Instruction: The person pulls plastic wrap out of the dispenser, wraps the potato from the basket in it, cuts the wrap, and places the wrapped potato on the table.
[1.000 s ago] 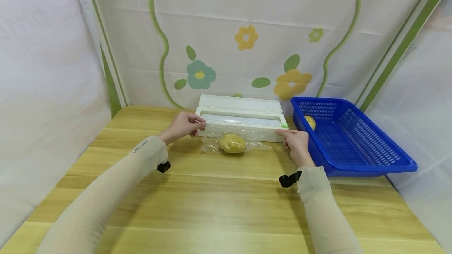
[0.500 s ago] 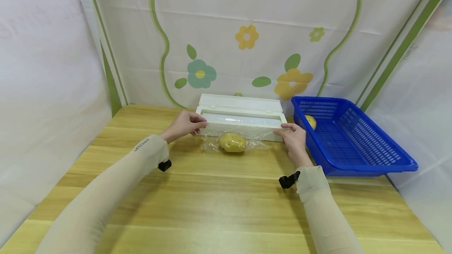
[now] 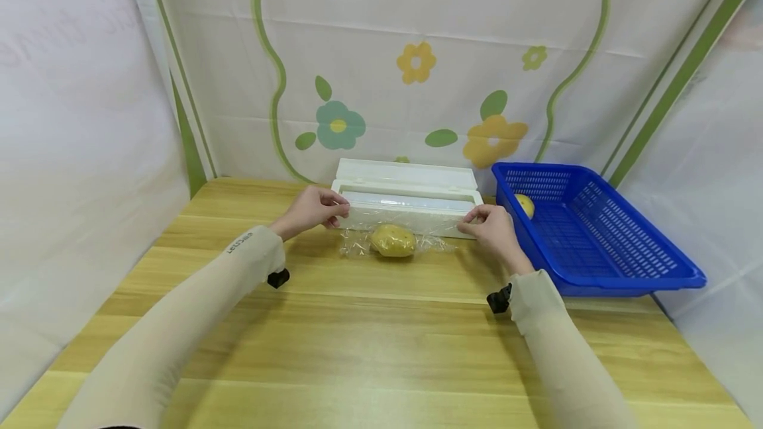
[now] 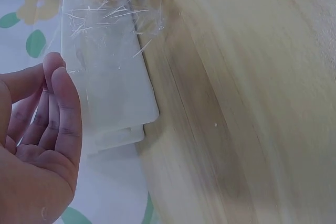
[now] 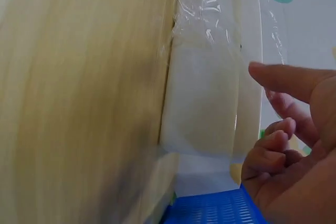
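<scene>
A potato (image 3: 393,241) lies in clear plastic wrap (image 3: 354,243) in front of a white wrap dispenser box (image 3: 411,174), whose lid stands open at the back. At the box's left end my left hand (image 3: 312,209) pinches the wrap's edge between thumb and forefinger; in the left wrist view the fingertips (image 4: 55,64) meet. My right hand (image 3: 497,234) is at the box's right end, thumb and forefinger at the film's other edge. In the right wrist view the thumb (image 5: 278,77) is stretched out, with crinkled film (image 5: 205,9) beyond it.
A blue perforated basket (image 3: 632,285) stands on the right, close beside the right hand. Inside its left wall lies another yellow potato (image 3: 525,205). A flower-patterned cloth (image 3: 381,32) hangs behind the wooden table (image 3: 357,349).
My right hand has shifted slightly left and up along the box front, its forefinger lifting from a straight pointing pose into a bend towards the thumb. Left hand and potato have stayed almost still.
</scene>
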